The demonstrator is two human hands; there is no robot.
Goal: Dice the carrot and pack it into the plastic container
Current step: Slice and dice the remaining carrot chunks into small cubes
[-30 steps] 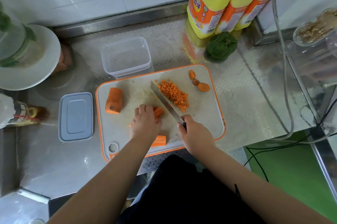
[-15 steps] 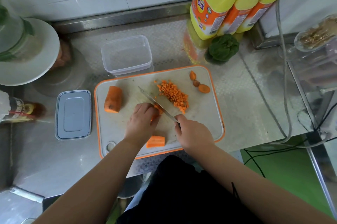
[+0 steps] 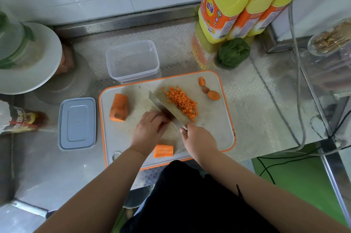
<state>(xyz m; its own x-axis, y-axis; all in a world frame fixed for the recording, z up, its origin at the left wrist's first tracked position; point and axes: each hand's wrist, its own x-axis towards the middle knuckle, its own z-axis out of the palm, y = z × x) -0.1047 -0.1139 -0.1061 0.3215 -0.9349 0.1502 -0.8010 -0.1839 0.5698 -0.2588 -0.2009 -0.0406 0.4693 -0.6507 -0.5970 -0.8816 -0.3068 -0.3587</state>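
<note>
Dicing: the left hand (image 3: 150, 130) had its fingers (image 3: 154, 117) curled down over a carrot strip that was almost wholly hidden beneath them, pinning it to the cutting board (image 3: 218, 134).
Right hand: the right hand (image 3: 197, 139) was wrapped round the handle of the cleaver (image 3: 167, 109), fingers closed tight on it.
Change: half a second earlier the blade was tilted with its tip farther left; now it stood along the left knuckles, touching the near edge of the diced carrot pile (image 3: 181, 102). One second earlier, orange showed past the fingertips; now nearly none did.
Meaning: by my judgement this strip was close to finished, and dicing was far from done.
Carrot count: one diced pile, one large uncut chunk (image 3: 118, 107) at the board's left, one short piece (image 3: 163, 150) near the front edge, three trimmed end scraps (image 3: 209, 90) at the far right corner.
Container: one clear plastic container (image 3: 133, 60), holding no carrot, stood just behind the board on the worktop (image 3: 256, 111); one grey lid (image 3: 77, 123) lay left of the board.
Other: three yellow oil bottles (image 3: 224, 3), one green pepper (image 3: 233, 52).
</note>
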